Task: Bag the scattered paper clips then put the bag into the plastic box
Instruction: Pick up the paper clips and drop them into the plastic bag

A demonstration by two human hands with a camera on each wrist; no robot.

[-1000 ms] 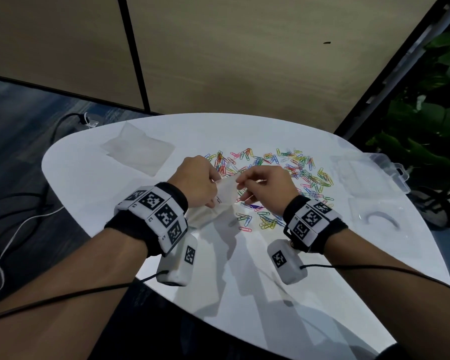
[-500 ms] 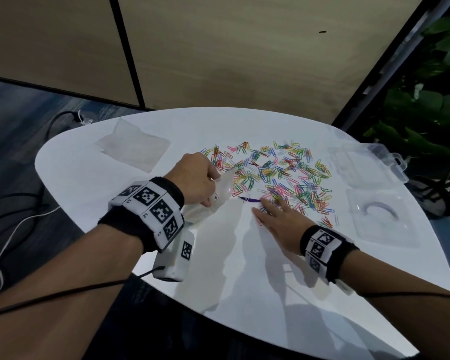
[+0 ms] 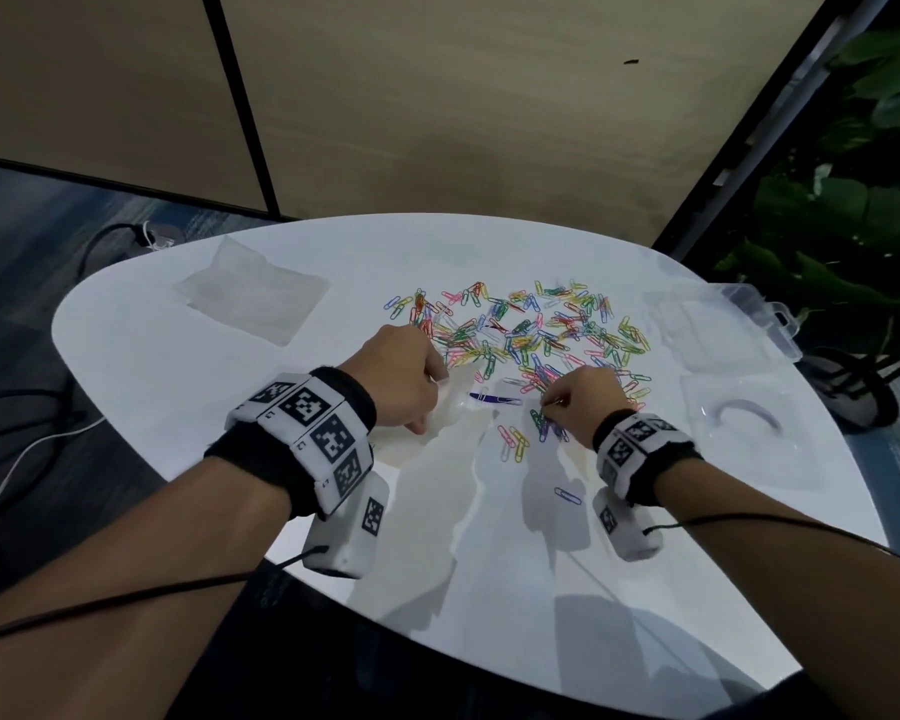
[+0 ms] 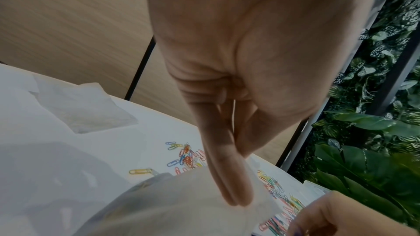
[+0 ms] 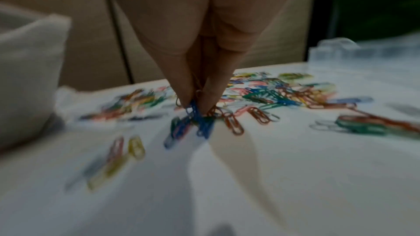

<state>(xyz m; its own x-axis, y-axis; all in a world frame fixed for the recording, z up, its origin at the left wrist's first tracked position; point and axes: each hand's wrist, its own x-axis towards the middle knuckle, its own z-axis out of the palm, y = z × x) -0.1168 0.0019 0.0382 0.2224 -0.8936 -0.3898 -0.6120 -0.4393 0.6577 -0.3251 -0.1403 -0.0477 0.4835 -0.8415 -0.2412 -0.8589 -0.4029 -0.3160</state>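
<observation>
Several coloured paper clips (image 3: 531, 335) lie scattered over the middle of the white table (image 3: 178, 387). My left hand (image 3: 401, 381) pinches the rim of a small clear bag (image 3: 453, 407), thumb against fingers (image 4: 229, 182) on its plastic (image 4: 181, 209). Just right of the bag, my right hand (image 3: 583, 402) pinches a bunch of blue and green paper clips (image 5: 197, 121) between its fingertips (image 5: 184, 94), still low on the table. The clear plastic box (image 3: 723, 330) lies open at the far right edge.
More flat clear bags (image 3: 250, 293) lie at the far left of the table. A clear lid or tray with a curved piece (image 3: 749, 428) sits right of my right hand. Stray clips (image 3: 513, 441) lie near the front; cables run across the floor at left.
My right hand let go of the bag, swept flat over the near clips, and now has drawn back and pinched a bunch of them. The left hand keeps hold of the bag.
</observation>
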